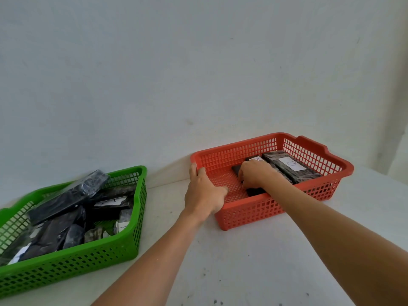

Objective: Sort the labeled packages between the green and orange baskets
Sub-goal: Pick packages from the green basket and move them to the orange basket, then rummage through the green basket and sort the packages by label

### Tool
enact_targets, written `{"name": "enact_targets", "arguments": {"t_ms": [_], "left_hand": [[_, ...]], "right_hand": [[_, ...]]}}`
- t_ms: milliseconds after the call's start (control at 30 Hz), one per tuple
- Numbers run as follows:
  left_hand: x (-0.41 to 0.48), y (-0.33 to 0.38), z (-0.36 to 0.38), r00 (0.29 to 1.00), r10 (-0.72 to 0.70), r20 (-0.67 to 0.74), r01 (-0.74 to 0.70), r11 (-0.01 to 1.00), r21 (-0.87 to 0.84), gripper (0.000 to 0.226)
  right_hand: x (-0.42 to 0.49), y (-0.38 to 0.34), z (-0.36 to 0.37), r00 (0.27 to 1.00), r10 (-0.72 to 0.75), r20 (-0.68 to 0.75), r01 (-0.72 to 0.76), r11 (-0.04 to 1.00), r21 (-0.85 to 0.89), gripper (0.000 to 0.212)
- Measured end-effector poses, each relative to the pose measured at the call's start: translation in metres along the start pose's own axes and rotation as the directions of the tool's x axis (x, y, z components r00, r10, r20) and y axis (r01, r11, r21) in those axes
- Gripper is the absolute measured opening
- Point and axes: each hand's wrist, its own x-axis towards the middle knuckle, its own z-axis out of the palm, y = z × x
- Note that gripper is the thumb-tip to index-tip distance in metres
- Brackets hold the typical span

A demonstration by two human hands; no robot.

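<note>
A pale wall (198,62) was seen behind a white desk (242,261), whose surface was marked with small dark specks. The green basket (72,257) was set on the desk at the left, well apart from the orange basket (265,208), which was placed at the right, close to the wall.

A loose heap of packages (57,206), dark and wrapped in shiny film, was piled in the green basket, some lying flat and some tilted over others; white labels were visible on a few, though their writing could not be read. In the orange basket a labelled package (291,167) was laid flat along the far right side, with a white label (291,163) facing up. Just beside it, towards the middle, a dark package (255,192) was lying on the basket floor.

The left hand (203,193) was curled over the left rim of the orange basket, fingers on the outside near the far corner and thumb inside. The right hand (256,175) was placed palm down on the dark package, its fingers bent round the package's left edge in a grip.
</note>
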Motion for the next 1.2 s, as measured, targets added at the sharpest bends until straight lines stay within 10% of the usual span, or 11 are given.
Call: {"name": "enact_targets", "arguments": {"t_ms": [400, 833, 1200], "left_hand": [[-0.002, -0.002, 0.001, 0.996, 0.025, -0.086, -0.023, 1.000, 0.021, 0.072], [-0.013, -0.024, -0.074, 0.800, 0.500, -0.331, -0.465, 0.866, 0.182, 0.023], [-0.033, -0.213, -0.228, 0.887, 0.200, -0.416, -0.025, 0.921, 0.390, 0.023]], "right_hand": [[0.002, 0.000, -0.003, 0.998, -0.050, -0.047, 0.048, 0.998, -0.030, 0.028], [-0.014, -0.028, -0.026, 0.926, -0.017, -0.377, 0.171, 0.910, 0.379, 0.011], [-0.015, -0.190, -0.043, 0.828, -0.308, -0.468, 0.458, 0.854, 0.249, 0.008]]}}
